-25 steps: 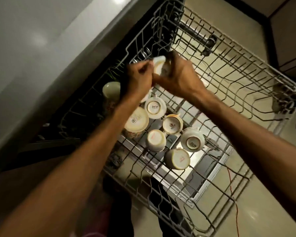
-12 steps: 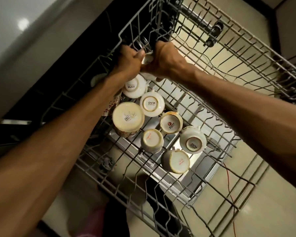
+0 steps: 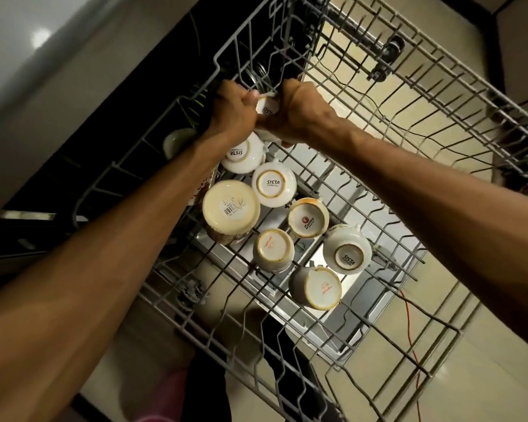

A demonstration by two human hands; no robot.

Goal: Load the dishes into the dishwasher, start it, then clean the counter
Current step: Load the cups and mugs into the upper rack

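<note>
- Grey wire makes up the rack (image 3: 439,123), pulled out over a pale floor; its right end runs off the frame.
- Dark dishwasher (image 3: 141,95) opening sits at the far left, and a pale cup (image 3: 177,141) in there is half lost in shadow behind the wires.
- My left hand (image 3: 233,112) is curled against the left side of the white cup (image 3: 267,105), the thumb on its rim.
- That white cup is at the far left corner of the rack, base tilted toward me, with "SISTA" printed on the bottom; only a narrow strip shows between my hands.
- My right hand (image 3: 299,112) wraps the cup's other side, fingers curled round it; the fingertips are hidden underneath.
- Below my hands six more cups stand upside down on the rack: two white "SISTA" ones (image 3: 241,153) (image 3: 273,184), a big cream one with a barcode sticker (image 3: 230,208), a "Sonny" one (image 3: 308,221), a small one (image 3: 273,248) with red print I cannot read, and nearer the right another "SISTA" (image 3: 346,254) and a tipped cream one (image 3: 316,287).
- Orange wire (image 3: 409,324) trails on the floor under the rack, to the right.
</note>
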